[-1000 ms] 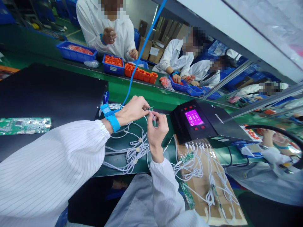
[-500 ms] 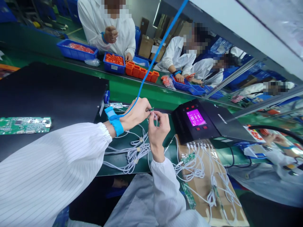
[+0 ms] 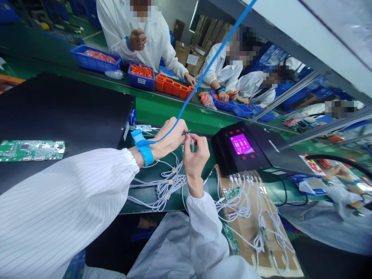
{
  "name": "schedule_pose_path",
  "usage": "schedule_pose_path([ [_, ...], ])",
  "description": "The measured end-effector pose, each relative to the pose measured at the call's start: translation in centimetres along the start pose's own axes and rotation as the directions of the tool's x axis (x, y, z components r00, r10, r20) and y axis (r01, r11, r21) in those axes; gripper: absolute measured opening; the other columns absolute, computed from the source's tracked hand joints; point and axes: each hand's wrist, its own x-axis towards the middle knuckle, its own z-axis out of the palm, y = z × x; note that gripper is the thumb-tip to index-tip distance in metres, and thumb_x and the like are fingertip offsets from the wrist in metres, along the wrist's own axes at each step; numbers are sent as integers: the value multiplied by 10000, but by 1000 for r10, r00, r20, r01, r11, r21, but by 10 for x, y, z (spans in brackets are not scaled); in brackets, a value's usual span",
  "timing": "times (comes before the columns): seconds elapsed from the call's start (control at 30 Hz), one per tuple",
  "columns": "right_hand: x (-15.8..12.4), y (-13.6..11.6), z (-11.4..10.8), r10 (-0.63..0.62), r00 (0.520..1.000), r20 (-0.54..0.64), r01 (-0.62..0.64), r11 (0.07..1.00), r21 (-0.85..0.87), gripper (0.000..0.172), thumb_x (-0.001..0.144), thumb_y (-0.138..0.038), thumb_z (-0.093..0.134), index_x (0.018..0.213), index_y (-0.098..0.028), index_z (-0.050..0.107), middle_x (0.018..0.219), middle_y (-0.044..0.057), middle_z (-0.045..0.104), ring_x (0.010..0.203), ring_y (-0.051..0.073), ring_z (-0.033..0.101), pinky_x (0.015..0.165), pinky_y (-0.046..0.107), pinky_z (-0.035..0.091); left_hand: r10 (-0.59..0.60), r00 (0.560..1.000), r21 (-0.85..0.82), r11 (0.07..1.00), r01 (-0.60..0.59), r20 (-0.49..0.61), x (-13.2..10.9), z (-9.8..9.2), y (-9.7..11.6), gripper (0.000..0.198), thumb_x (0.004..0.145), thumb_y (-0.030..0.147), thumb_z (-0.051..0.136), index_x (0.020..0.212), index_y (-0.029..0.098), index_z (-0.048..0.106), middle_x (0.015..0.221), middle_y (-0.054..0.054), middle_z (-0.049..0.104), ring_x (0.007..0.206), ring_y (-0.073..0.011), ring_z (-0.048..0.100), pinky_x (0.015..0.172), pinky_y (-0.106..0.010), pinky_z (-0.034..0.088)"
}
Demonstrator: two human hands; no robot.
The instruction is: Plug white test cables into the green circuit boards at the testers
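Opposite, a co-worker's hand (image 3: 191,79) has been stretched toward a row of hollow, boxy orange holders (image 3: 176,88), and the blue wrist cord (image 3: 209,64) has swung rightward. Above the bench (image 3: 128,208), a small green circuit board (image 3: 188,132) is pinched by the left hand (image 3: 173,133), though its exact grip is partly hidden. A smooth white cable (image 3: 192,145) is pinched by the right hand (image 3: 196,155), curving loosely. Contact is probably best kept to the board's edges, with the cable's end held straight and unforced. Rounded, flexible coiled leads (image 3: 168,188) are bunched below.
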Motion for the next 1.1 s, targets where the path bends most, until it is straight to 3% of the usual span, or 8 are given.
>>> schedule_pose_path([
  [0.2,-1,7,-4,43,998,-34,-41,997,64,199,1036,-343,587,983,-181,690,847,19,609,773,137,573,745,298,501,-2,1000,91,996,2,5,2,-4,15,87,860,191,691,790,178,740,707,-60,698,773,-218,676,731,-324,449],
  [0.37,-4,8,-3,-7,995,-102,16,997,82,146,1033,-282,602,989,-169,684,911,39,665,823,141,625,769,301,524,20,998,222,975,-32,57,-2,-3,24,333,919,195,623,587,185,594,537,2,485,552,-151,411,599,-333,282],
  [0.57,-4,7,-1,-82,985,-151,89,995,43,100,1030,-219,601,989,-171,679,913,40,679,822,139,637,772,303,536,100,993,209,972,-109,55,-5,-2,28,341,905,144,589,575,188,512,525,36,372,547,-135,251,598,-334,237],
  [0.7,-6,7,-1,-38,991,-125,37,999,-5,165,1050,-279,559,984,-176,669,906,49,672,843,153,648,773,322,545,78,995,211,973,-89,62,-7,0,27,354,894,117,575,560,191,486,525,39,342,548,-136,246,601,-339,239],
  [0.93,-10,5,3,4,993,-118,-5,1000,-11,201,1054,-316,534,967,-185,660,893,56,662,835,165,641,788,344,545,104,995,206,973,-103,5,-6,12,6,200,924,200,599,727,182,629,606,12,447,592,-150,365,620,-327,288],
  [1.1,-8,5,3,2,996,-92,1,1000,25,195,1050,-312,545,973,-183,670,909,61,672,850,169,641,800,342,541,62,997,205,976,-72,55,-4,3,14,311,904,148,587,599,188,537,552,27,399,574,-140,322,610,-324,266],
])
